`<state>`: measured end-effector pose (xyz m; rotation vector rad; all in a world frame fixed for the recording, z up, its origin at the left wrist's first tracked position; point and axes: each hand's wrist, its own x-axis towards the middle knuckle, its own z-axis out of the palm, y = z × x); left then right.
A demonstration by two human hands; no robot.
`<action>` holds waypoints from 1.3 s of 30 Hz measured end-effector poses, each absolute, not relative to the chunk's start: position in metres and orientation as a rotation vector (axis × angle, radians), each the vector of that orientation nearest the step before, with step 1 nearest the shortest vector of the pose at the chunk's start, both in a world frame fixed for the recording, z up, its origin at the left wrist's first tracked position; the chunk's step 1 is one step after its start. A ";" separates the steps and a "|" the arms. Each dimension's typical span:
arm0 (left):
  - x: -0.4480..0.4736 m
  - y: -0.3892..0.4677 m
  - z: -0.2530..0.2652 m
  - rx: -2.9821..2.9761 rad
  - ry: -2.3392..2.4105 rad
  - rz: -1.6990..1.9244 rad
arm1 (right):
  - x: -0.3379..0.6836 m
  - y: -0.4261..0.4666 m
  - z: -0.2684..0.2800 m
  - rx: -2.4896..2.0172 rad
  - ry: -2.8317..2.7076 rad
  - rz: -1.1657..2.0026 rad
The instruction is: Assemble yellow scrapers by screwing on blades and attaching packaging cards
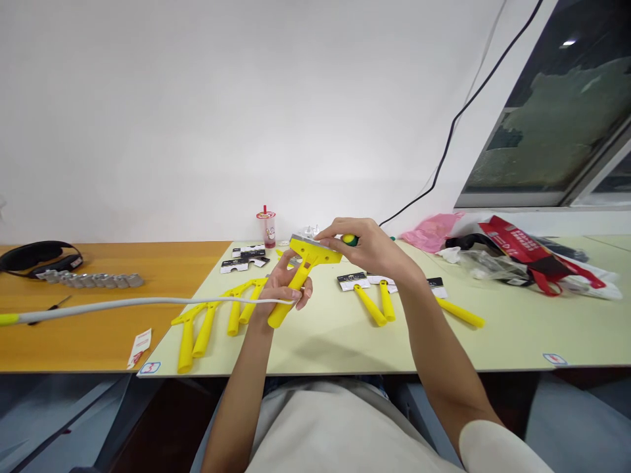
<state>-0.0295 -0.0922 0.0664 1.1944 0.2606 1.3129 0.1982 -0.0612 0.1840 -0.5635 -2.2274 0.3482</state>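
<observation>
A yellow scraper [302,276] with a metal plate [306,240] along its head is held up tilted above the table. My left hand [286,286] wraps its fingers around the handle. Over the head, my right hand [365,244] pinches at the plate and the head's right end with thumb and fingertips. A yellow and green rounded handle [350,240] shows in the gap of my right hand; whether it is held or lies behind cannot be made out. Several yellow scraper handles [206,328] lie left of my left hand.
Right of centre lie yellow scrapers [371,306] with black-and-white cards [353,281]. More cards [234,265] and a lidded cup [267,230] stand farther back. Plastic bags [522,256] are piled at right. A grey cable [148,301] crosses from the left. Metal sockets [93,280] sit on the wooden table.
</observation>
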 end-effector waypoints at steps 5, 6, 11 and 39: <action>-0.029 -0.092 0.065 1.177 0.258 1.338 | 0.199 -0.060 0.187 -0.547 -2.255 0.322; -0.029 -0.092 0.065 1.172 0.263 1.344 | 0.199 -0.060 0.187 -0.549 -2.259 0.320; -0.027 -0.094 0.067 1.165 0.277 1.355 | 0.199 -0.059 0.188 -0.557 -2.279 0.327; -0.032 -0.084 0.055 1.091 0.296 1.389 | 0.191 -0.044 0.177 -0.617 -2.235 0.373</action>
